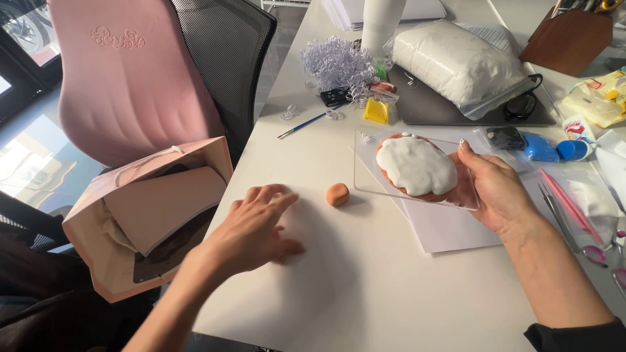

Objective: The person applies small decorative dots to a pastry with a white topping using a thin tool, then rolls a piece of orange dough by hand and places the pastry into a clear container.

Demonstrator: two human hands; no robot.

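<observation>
Right hand [497, 190] grips the right edge of a clear plastic sheet [370, 171], fingers curled round it, thumb on top; the sheet is lifted slightly at that side. On it sits a flat orange clay disc topped with white clay [417, 166], right of centre on the white table [365, 280]. Left hand [251, 229] hangs open, fingers spread, palm down just above the table, holding nothing; nearest thing is a small orange clay ball [337, 194], just to its right and apart from it. Risks, as judged: the sheet is held by one edge only, so a tilt could slide the disc off toward the left; a sweep of the open hand could knock the ball rolling toward the near edge. Containers: a pink paper bag [140, 215] at the left edge of the table holds a pale folded flat thing, other contents too dark to tell; a clear zip bag [460, 65] far right is packed with white clay-like stuff; a brown wooden holder [566, 40] in the far right corner holds tools, only partly in view.
</observation>
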